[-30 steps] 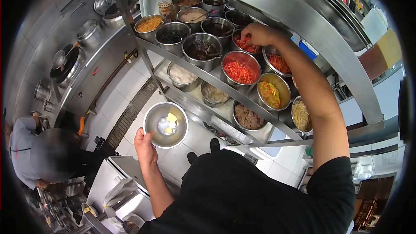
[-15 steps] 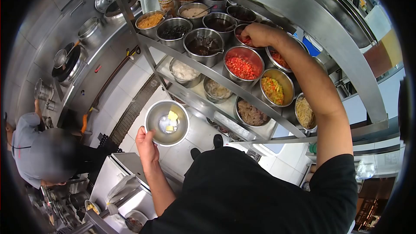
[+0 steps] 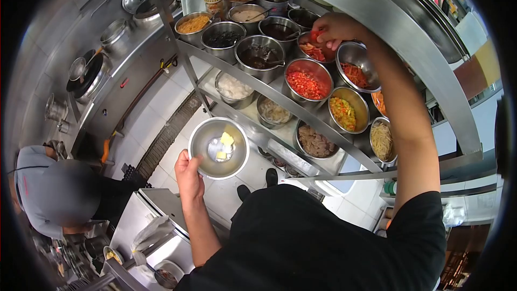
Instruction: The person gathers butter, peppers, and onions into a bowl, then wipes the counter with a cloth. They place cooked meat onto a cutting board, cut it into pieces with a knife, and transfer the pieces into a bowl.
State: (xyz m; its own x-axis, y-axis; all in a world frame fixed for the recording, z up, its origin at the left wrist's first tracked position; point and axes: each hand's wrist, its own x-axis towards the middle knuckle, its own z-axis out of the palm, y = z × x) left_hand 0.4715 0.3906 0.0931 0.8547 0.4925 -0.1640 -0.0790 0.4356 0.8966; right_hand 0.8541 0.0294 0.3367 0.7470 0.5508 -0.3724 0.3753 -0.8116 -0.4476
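My left hand (image 3: 188, 175) grips the rim of a metal mixing bowl (image 3: 202, 156), thumb over the edge. A few pale yellow pieces (image 3: 226, 140) lie inside it. Over at the rack, my right hand (image 3: 338, 28) is pinched on red pepper pieces (image 3: 318, 35), just above a steel bowl of cut red pepper (image 3: 312, 51). Close by stand a bowl of orange-red shreds (image 3: 354, 75), a bowl of chopped red chili (image 3: 302, 82) and a bowl of diced yellow and red vegetables (image 3: 342, 113).
A steel rack rail (image 3: 258, 89) runs between me and the upper bowls. Lower down are a bowl of white food (image 3: 232, 87) and a bowl of sliced meat (image 3: 316, 141). A co-worker in a grey shirt (image 3: 37, 188) bends at the left, near a steel counter (image 3: 134, 59).
My right hand has risen out of the red pepper bowl with pieces in its fingers. The mixing bowl has shifted slightly right and up. The co-worker's arm has drawn back from the counter.
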